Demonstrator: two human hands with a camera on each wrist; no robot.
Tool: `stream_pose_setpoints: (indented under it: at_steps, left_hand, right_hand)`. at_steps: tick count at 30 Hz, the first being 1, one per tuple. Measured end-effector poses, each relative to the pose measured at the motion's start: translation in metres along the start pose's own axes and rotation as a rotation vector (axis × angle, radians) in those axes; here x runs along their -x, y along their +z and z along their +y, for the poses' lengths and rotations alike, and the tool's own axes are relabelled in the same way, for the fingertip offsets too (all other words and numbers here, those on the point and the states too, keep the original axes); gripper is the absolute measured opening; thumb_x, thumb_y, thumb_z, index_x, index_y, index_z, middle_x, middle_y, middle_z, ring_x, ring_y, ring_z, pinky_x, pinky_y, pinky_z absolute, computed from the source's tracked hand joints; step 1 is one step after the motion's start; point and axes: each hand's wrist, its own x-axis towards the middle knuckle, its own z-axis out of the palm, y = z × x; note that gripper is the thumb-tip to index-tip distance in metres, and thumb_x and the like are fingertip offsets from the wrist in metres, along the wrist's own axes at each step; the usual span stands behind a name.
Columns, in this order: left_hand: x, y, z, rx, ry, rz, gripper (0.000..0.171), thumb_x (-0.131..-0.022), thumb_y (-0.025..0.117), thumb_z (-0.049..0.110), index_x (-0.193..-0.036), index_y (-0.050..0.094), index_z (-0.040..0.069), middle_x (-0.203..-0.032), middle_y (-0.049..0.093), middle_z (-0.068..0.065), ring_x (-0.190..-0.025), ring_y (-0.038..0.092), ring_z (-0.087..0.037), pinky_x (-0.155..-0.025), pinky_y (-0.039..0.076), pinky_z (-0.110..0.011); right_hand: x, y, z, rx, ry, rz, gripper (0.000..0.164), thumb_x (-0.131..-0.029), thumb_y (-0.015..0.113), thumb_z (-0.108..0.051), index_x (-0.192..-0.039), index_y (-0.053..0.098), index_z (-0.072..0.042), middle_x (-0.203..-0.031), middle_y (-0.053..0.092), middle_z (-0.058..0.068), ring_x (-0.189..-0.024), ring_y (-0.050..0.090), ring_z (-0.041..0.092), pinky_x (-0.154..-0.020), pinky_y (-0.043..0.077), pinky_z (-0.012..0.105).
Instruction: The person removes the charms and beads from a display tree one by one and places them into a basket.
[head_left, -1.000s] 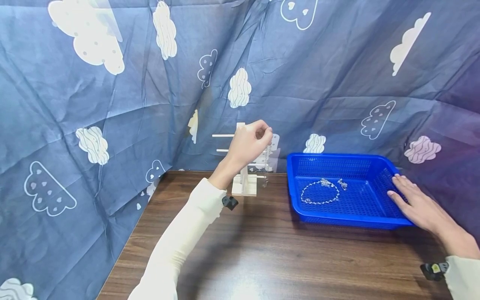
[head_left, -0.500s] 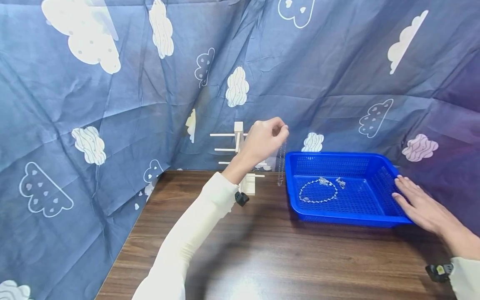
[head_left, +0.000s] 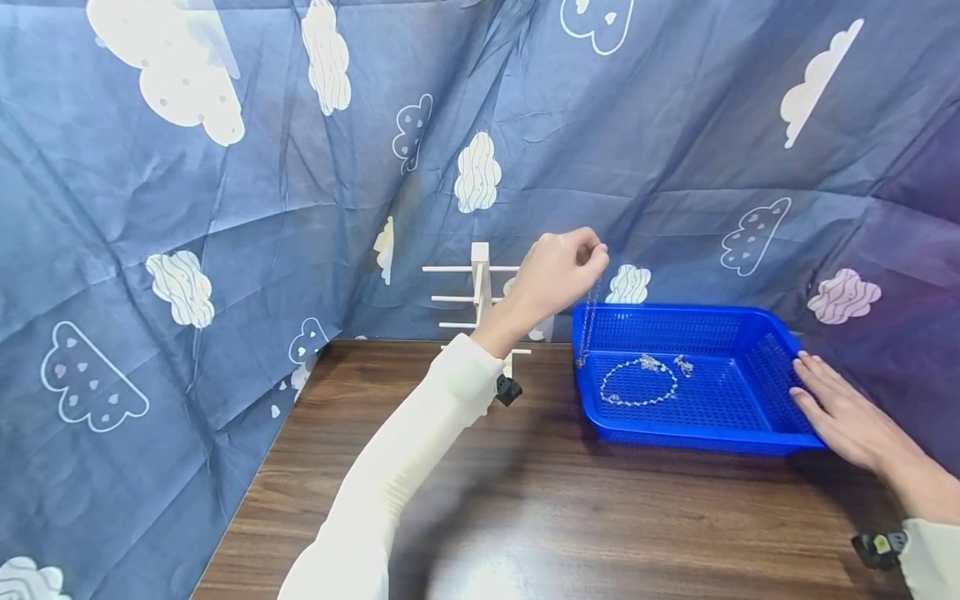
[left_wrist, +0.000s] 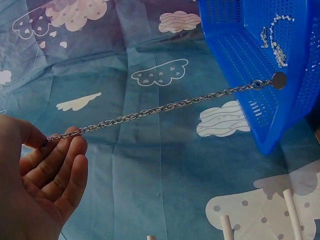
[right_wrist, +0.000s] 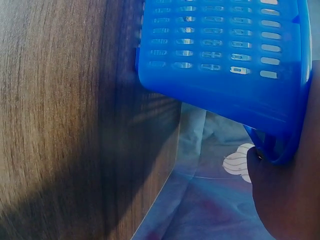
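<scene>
My left hand (head_left: pixel 558 271) pinches one end of a silver chain necklace (left_wrist: pixel 160 108) between thumb and forefinger. The chain hangs from the fingertips and overlaps the left wall of the blue basket (head_left: pixel 697 439) in the head view. A small round disc (left_wrist: pixel 279 80) is at its lower end. In the left wrist view the other fingers are loosely bent. My right hand (head_left: pixel 843 412) rests on the basket's right rim, fingers straight. Inside the basket lie a beaded necklace (head_left: pixel 639 405) spread in a loop and a small bunched silver piece (head_left: pixel 683 367).
Left of the basket stands a pale wooden rack (head_left: pixel 480 252) with several thin pegs, partly hidden behind my left forearm. Basket and rack are on a brown wood-grain table (head_left: pixel 600 517). A blue cloud-patterned cloth (head_left: pixel 262 167) hangs behind the table and along its left side.
My left hand has moved right, away from the rack, to the basket's left edge, with the chain necklace dangling from it. The right hand has stayed at the basket rim.
</scene>
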Motion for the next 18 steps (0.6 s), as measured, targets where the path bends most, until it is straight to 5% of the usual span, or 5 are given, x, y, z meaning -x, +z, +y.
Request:
stream_pose_setpoints:
  at_steps: [18]
  left_hand:
    - [-0.018,0.022,0.021,-0.076,0.011,-0.117,0.022,-0.109,0.053,0.028,-0.099,0.071,0.020,-0.077,0.064,0.009,-0.069,0.058,-0.008,-0.064,0.044,-0.019]
  right_hand:
    - [0.001,0.001,0.001,-0.013,0.005,0.009,0.054,-0.113,0.043,-0.010,-0.156,0.030,0.020,-0.170,0.021,0.038,-0.167,-0.008,0.011,-0.121,-0.011,0.004]
